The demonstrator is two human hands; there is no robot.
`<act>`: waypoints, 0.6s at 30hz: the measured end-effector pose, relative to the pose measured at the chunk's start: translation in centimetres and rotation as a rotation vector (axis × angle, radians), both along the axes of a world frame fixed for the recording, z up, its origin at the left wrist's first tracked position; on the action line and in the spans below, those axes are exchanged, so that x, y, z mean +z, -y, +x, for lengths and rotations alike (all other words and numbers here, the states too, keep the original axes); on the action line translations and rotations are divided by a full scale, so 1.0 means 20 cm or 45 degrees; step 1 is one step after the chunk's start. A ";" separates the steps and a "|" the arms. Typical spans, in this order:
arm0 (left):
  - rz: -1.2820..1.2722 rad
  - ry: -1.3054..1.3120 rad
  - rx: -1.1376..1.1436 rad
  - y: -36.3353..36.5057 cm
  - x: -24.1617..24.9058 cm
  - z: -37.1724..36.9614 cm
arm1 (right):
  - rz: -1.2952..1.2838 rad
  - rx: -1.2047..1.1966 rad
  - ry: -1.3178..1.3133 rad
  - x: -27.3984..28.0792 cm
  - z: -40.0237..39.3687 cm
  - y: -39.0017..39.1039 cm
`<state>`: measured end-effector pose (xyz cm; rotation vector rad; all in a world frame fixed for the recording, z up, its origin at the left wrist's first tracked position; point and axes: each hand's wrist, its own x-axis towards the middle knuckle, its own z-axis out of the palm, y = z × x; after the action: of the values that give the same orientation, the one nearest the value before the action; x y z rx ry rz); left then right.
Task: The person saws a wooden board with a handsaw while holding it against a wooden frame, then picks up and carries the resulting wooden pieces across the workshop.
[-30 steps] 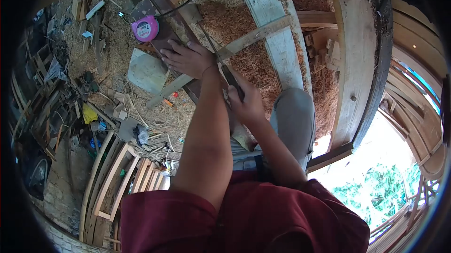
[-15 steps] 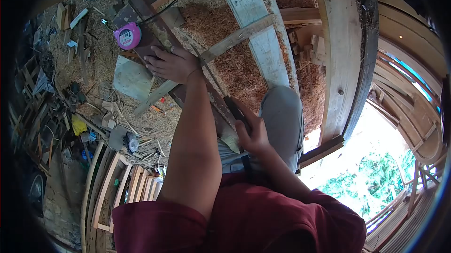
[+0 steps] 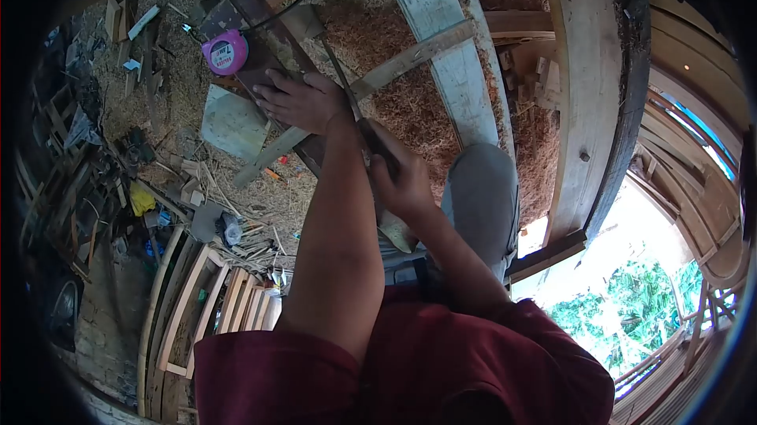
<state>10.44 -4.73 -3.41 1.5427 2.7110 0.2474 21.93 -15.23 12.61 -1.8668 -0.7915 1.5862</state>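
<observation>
My left hand [image 3: 306, 102] lies with fingers spread on a dark reddish-brown board [image 3: 289, 51], pressing down on top of it. In my right hand [image 3: 404, 182] is the dark handle of a saw [image 3: 342, 76], seen nearly edge-on. Its thin blade runs forward along the board's right side, close beside my left wrist. A pink tape measure [image 3: 225, 53] rests on the board beyond my left fingers. Under the board passes a narrow wooden batten [image 3: 418, 53]. My grey-trousered knee [image 3: 482, 180] is right of my right hand.
A long pale plank [image 3: 441, 39] stretches away ahead of my knee, over sawdust and shavings. Further right stands a broad curved timber [image 3: 587, 102]. Wood scraps litter the left side, with a wooden frame [image 3: 193, 307] at lower left. A flat pale piece [image 3: 234, 127] lies left of the board.
My right hand has pushed the saw forward and left along the board, bringing its handle closer to my left wrist. My left hand stays on the board. The whole view has shifted slightly.
</observation>
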 end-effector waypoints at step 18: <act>0.060 -0.031 -0.020 -0.01 -0.04 -0.01 | 0.073 0.000 -0.005 0.16 0.23 0.25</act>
<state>10.34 -4.50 -4.19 1.5890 2.7296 0.2960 26.51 -20.24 15.86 -1.8231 -0.8264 1.5504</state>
